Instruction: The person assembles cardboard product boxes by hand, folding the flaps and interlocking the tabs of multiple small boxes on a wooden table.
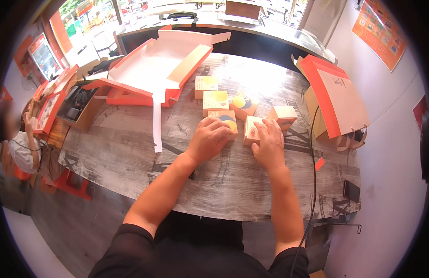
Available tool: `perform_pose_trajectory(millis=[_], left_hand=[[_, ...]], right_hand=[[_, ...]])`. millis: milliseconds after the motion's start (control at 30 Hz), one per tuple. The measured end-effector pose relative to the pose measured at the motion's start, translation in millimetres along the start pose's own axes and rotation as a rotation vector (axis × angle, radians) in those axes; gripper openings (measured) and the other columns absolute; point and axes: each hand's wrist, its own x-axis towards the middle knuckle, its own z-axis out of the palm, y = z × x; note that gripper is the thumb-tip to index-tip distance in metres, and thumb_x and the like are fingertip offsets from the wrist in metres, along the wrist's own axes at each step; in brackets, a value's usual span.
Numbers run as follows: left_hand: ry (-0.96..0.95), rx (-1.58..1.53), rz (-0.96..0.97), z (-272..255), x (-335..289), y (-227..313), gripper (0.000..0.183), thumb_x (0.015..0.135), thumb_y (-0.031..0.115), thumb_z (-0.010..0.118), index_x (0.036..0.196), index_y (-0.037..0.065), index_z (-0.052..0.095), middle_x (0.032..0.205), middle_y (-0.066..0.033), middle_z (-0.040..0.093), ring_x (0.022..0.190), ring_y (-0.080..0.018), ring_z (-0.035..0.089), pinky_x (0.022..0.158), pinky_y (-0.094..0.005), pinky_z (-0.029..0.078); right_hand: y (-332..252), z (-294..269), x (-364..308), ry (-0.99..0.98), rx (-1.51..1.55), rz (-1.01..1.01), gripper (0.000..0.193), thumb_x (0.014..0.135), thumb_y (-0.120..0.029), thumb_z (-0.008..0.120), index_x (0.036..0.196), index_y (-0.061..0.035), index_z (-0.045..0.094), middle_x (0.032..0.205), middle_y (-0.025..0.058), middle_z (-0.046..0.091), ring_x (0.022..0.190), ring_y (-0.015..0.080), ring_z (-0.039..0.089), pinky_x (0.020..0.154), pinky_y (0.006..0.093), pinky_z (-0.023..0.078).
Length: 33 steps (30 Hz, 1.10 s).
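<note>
Several small orange-cream cardboard boxes stand close together mid-table. My left hand (209, 138) curls its fingers over the near left small box (228, 119), which has a yellow and blue round print. My right hand (270, 144) grips another small box (250, 129) just to the right, its fingers over the top and the thumb at the near side. Behind my left hand are two more, a yellow-topped box (216, 99) and a far box (206, 85). A turned box (243, 105) lies between the groups, and a right-hand box (286, 116) sits beyond my right fingers.
A large open orange-and-white carton (154, 62) lies at the far left, one flap reaching toward me. An orange gift bag or box (332, 95) stands at the right. A black cable (313, 171) crosses the right side, near a phone (351, 190). Another person (24, 148) sits far left.
</note>
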Motion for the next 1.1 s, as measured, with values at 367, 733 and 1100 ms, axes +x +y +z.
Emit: perform_pose_trajectory(millis=[367, 733, 1100], left_hand=[[0.012, 0.133, -0.302, -16, -15, -4, 0.077, 0.069, 0.028, 0.089, 0.135, 0.007, 0.057, 0.143, -0.0187, 0.051, 0.133, -0.0381, 0.049, 0.111, -0.0484, 0.042], [-0.120, -0.193, -0.492, -48, -17, -7, 0.093, 0.070, 0.033, 0.093, 0.145, 0.003, 0.047, 0.136, -0.0157, 0.049, 0.127, -0.0310, 0.054, 0.101, -0.0415, 0.052], [-0.033, -0.588, -0.717, -40, -27, 3, 0.092, 0.077, 0.031, 0.089, 0.149, 0.002, 0.041, 0.141, -0.0163, 0.043, 0.132, -0.0293, 0.050, 0.100, -0.0417, 0.057]], right_hand=[[-76, 8, -18, -0.055, 0.603, -0.058, 0.038, 0.082, -0.007, 0.078, 0.118, -0.0053, 0.065, 0.117, 0.0121, 0.064, 0.101, 0.0278, 0.067, 0.080, 0.0370, 0.057], [-60, 32, -26, -0.063, 0.758, 0.123, 0.055, 0.085, -0.014, 0.079, 0.132, 0.0035, 0.056, 0.124, 0.0171, 0.059, 0.105, 0.0271, 0.064, 0.092, 0.0382, 0.054], [-60, 33, -26, -0.146, 1.351, 0.410, 0.054, 0.098, -0.003, 0.064, 0.145, -0.0022, 0.038, 0.137, 0.0153, 0.054, 0.103, 0.0169, 0.066, 0.084, 0.0286, 0.057]])
